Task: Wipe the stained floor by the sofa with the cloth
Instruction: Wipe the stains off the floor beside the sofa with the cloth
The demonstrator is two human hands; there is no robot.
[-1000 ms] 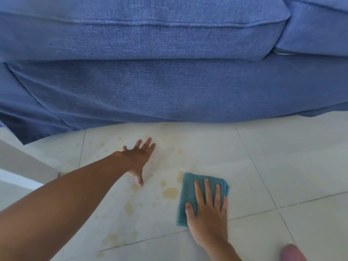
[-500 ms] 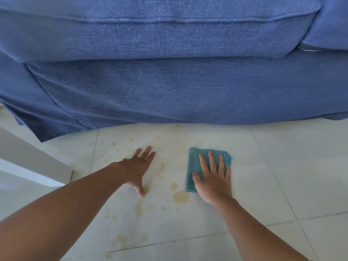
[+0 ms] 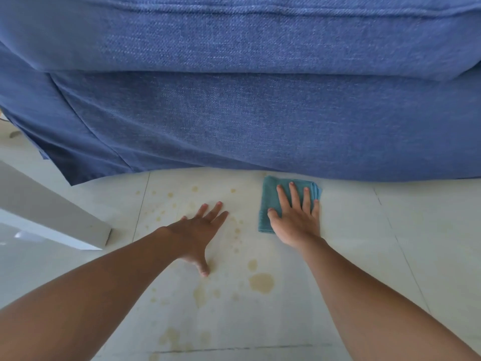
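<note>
A folded teal cloth (image 3: 270, 194) lies flat on the pale tiled floor (image 3: 364, 230), its far edge almost at the base of the blue sofa (image 3: 260, 113). My right hand (image 3: 295, 217) presses down on the cloth with fingers spread. My left hand (image 3: 199, 230) rests flat on the floor to the left of the cloth, fingers apart, holding nothing. Yellow-brown stains dot the tiles: a large blotch (image 3: 261, 282) near me between my arms, small drops (image 3: 169, 195) near the sofa, and fainter patches (image 3: 169, 337) at the bottom.
The sofa fills the whole upper half of the view, and its fabric skirt hangs to the floor. A white furniture leg or panel (image 3: 52, 220) stands at the left. Bare tiles stretch to the right of the cloth.
My right hand has pushed the cloth forward from near me up to the sofa's base. The tile behind it looks cleaner. My left hand has stayed planted on the floor.
</note>
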